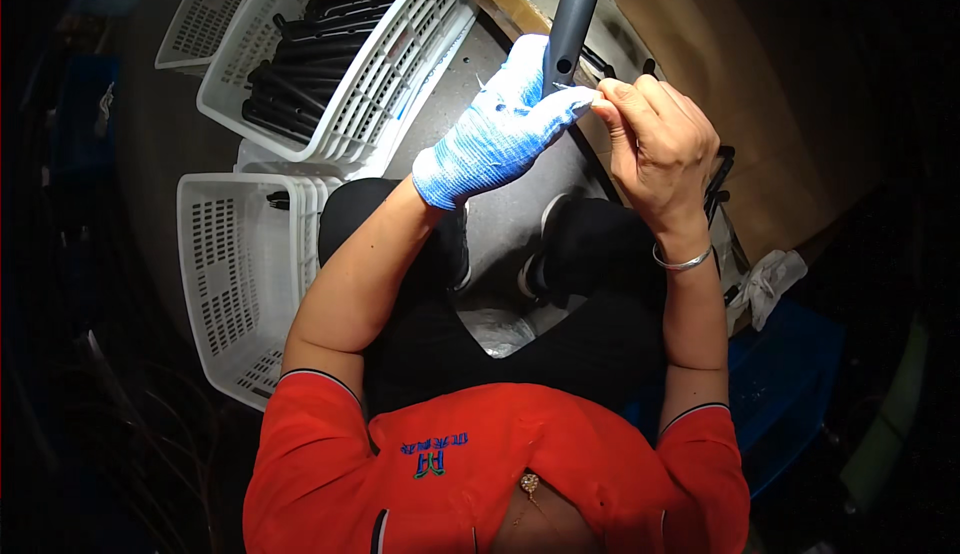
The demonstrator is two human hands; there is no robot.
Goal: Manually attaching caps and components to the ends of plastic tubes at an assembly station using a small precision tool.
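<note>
left hand (500,124): blue-and-white knit glove, fingers wrapped around a smooth grey plastic tube (577,14) with round holes | right hand (655,144): bare, fingertips pinched at the tube's lower end, touching the gloved fingertips | tube: upright, rising above both hands | white slotted plastic basket (330,54) of black rods to the left
</note>
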